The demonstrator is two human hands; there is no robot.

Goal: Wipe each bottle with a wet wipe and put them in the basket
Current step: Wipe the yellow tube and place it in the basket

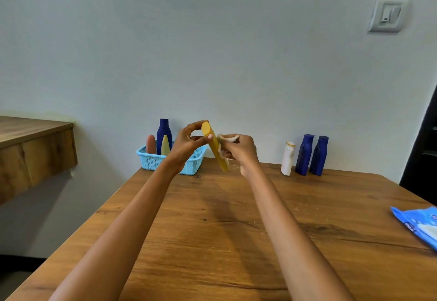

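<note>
My left hand [186,143] grips a long yellow bottle [214,145] near its upper end and holds it tilted above the table. My right hand [241,150] presses a crumpled white wet wipe [227,138] against the bottle's right side. Behind my left hand stands a light blue basket [151,158] at the table's far edge, holding a dark blue bottle [163,131], a pink bottle [150,144] and a pale yellow bottle [165,145]. To the right, by the wall, stand a white bottle [288,158] and two dark blue bottles [304,155] [319,156].
The wooden table [212,229] reaches to the wall. A blue pack of wet wipes [418,226] lies at its right edge. A wooden shelf [30,144] juts from the wall at left. A dark door frame [423,154] stands at far right.
</note>
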